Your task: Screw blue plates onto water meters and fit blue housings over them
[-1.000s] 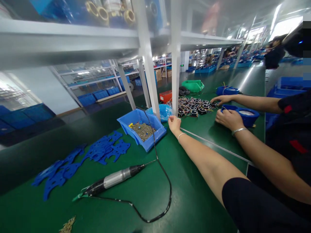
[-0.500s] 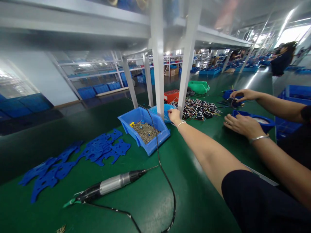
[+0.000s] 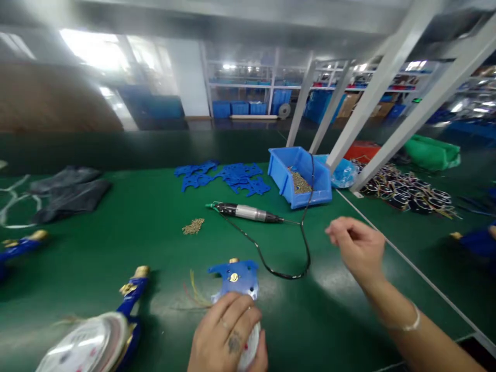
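Observation:
My left hand (image 3: pixel 228 338) lies at the bottom centre, fingers wrapped over a water meter (image 3: pixel 237 279) with a blue top plate and a brass screw in it. My right hand (image 3: pixel 356 248), with a thin bracelet on the wrist, hovers above the green table, right of the meter. Its fingers are curled in a loose pinch; what they hold, if anything, is too small and blurred to make out. An electric screwdriver (image 3: pixel 248 212) with a black cable lies between the hands and a blue bin of screws (image 3: pixel 300 178).
Blue plates (image 3: pixel 228 175) and a small heap of brass screws (image 3: pixel 192 226) lie beyond. Other water meters (image 3: pixel 93 341) sit at the bottom left, a dark cloth (image 3: pixel 70 191) at left. White frame posts (image 3: pixel 372 98), a blue bag (image 3: pixel 343 173) and black wired parts (image 3: pixel 406 188) are on the right.
My view has swung left. My right hand has come back from the blue bag by the post toward me. My left hand and the meter under it have come into view.

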The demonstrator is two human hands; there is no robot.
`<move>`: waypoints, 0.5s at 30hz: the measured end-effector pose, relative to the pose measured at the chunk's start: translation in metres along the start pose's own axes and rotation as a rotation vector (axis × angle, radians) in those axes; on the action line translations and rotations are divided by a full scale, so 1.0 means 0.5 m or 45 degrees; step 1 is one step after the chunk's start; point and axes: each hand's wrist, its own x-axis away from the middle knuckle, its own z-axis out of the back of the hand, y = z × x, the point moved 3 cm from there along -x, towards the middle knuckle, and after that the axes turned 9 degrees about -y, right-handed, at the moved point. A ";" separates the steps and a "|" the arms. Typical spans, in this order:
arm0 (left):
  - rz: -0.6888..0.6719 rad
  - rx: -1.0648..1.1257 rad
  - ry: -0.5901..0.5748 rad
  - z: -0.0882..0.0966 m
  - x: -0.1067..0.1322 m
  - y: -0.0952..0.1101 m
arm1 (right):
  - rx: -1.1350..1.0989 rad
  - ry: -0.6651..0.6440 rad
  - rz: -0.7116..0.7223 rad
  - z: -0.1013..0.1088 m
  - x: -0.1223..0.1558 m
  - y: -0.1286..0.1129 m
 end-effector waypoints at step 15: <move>-0.123 -0.142 0.137 0.096 0.028 0.032 | -0.178 -0.360 0.060 -0.185 0.139 -0.122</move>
